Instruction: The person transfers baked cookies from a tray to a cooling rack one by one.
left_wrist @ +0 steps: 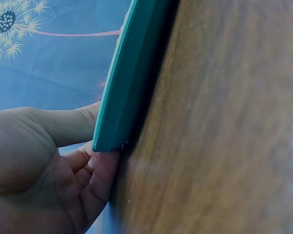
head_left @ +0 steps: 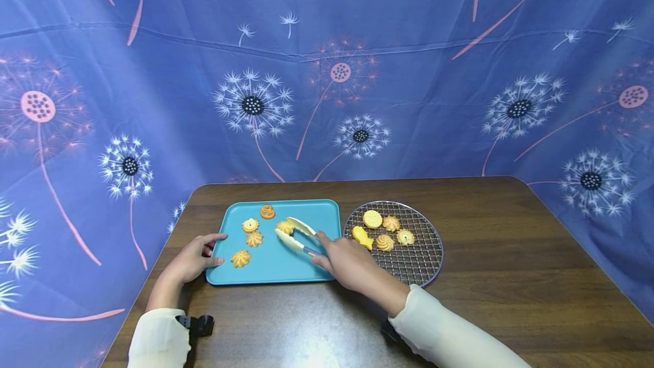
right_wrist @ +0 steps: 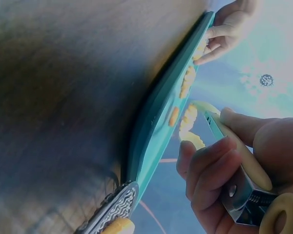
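My left hand (head_left: 190,257) grips the left edge of a turquoise tray (head_left: 286,270). In the left wrist view its thumb lies over the rim and its fingers reach beneath. A pair of tongs (head_left: 289,240) with cream tips is held in my right hand (head_left: 352,263). Between the tips sits a ridged golden cookie (head_left: 284,227), which looks raised off the tray in the right wrist view. Left of it on the tray lie a pretzel-shaped cookie (head_left: 267,212), a round cookie (head_left: 250,225) and two flower-shaped cookies, one upper (head_left: 254,239) and one lower (head_left: 240,258).
Right of the tray, a round wire rack (head_left: 421,254) bears several cookies, among them a fish-shaped one (head_left: 361,237) and a round yellow one (head_left: 372,219). Both stand on a brown wooden table (head_left: 511,277). Behind it hangs a blue dandelion-print cloth (head_left: 419,101).
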Tool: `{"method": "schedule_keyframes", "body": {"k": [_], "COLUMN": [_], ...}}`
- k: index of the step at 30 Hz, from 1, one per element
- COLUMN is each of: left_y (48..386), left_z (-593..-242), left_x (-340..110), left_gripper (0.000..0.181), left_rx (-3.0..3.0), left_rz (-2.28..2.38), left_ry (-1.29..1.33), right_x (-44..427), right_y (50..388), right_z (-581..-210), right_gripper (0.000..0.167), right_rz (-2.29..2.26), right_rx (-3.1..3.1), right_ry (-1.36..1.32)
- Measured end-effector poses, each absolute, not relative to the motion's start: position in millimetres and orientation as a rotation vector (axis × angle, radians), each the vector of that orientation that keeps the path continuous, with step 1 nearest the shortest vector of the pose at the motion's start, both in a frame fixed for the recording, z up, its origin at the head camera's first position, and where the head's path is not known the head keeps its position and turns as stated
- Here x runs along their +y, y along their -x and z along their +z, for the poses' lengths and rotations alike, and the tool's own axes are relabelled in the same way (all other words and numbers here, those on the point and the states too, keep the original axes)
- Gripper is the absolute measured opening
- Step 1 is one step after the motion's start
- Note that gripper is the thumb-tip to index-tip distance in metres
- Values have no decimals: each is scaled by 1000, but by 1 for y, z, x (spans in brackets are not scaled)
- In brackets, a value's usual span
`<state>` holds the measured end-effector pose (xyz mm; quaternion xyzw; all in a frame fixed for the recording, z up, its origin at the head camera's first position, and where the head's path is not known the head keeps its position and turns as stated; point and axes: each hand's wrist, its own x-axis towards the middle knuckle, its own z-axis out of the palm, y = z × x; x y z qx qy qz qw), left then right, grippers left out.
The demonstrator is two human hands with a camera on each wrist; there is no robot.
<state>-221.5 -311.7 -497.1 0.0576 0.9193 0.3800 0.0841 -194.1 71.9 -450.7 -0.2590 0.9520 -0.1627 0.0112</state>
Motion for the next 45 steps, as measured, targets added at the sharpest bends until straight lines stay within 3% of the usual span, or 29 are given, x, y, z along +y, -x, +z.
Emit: {"method": "schedule_keyframes", "body": {"k": [45], "left_y": [226], "left_z": [-502], "left_x": [-314], "left_gripper": [55], "left_rx": [2751], "left_rz": [1146], "left_ry": [-182], "right_x": [117], "right_y": [160], "right_z": [-445], "right_gripper": [61], "right_rz": [-580], "right_rx": [3073], "right_ry": [836]}}
